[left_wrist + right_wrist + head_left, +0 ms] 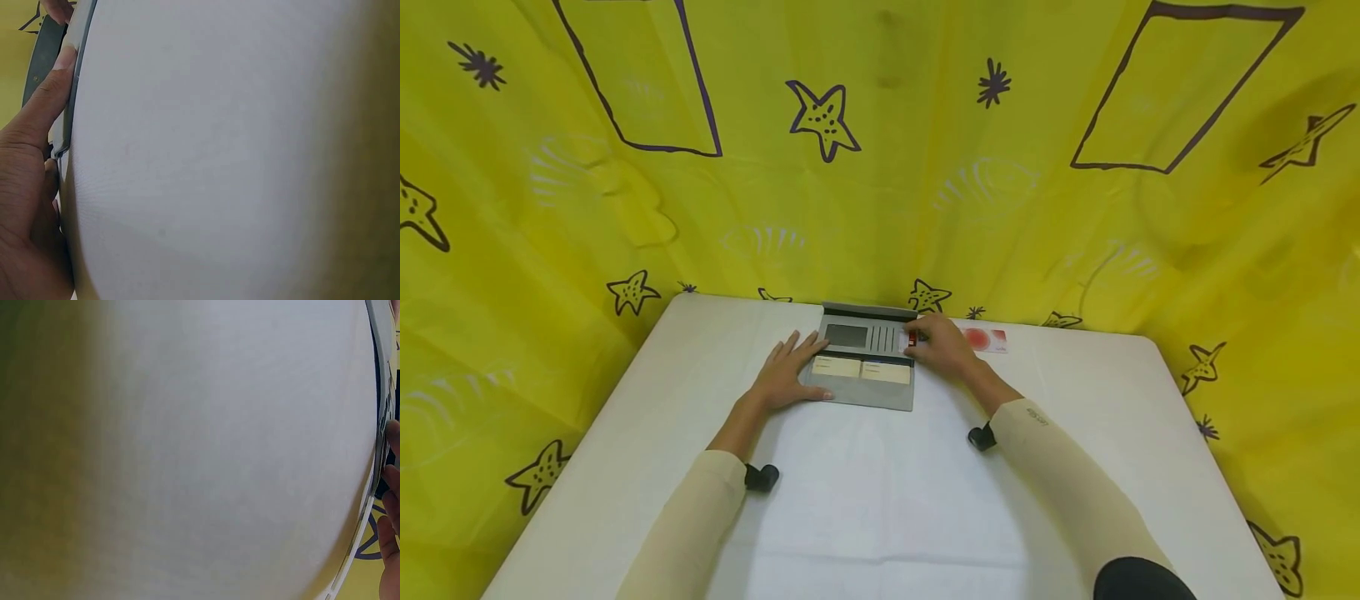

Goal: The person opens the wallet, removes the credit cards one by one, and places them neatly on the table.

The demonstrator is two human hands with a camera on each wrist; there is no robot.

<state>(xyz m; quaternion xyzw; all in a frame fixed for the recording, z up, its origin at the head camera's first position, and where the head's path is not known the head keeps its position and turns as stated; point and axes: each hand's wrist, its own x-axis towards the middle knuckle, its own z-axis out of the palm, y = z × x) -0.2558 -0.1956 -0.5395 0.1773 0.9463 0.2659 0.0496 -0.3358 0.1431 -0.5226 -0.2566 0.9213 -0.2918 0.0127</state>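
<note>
A grey folding wallet [889, 395] lies opened out on the table, with a dark window, a row of slots and two cream cards [886, 372] in its lower half. My left hand [781, 375] rests spread on the wallet's left edge, its thumb along the lower corner; in the left wrist view that thumb [47, 100] presses the wallet's edge. With thumb and fingers, my right hand [943, 346] pinches a small card with a red patch [912, 337] at the right end of the slots. The fingers hide much of this card.
A white and red card or note [988, 339] lies flat to the right of my right hand, partly covered by it. The white table [880, 492] ends just behind the wallet, where a yellow patterned curtain [880, 208] hangs.
</note>
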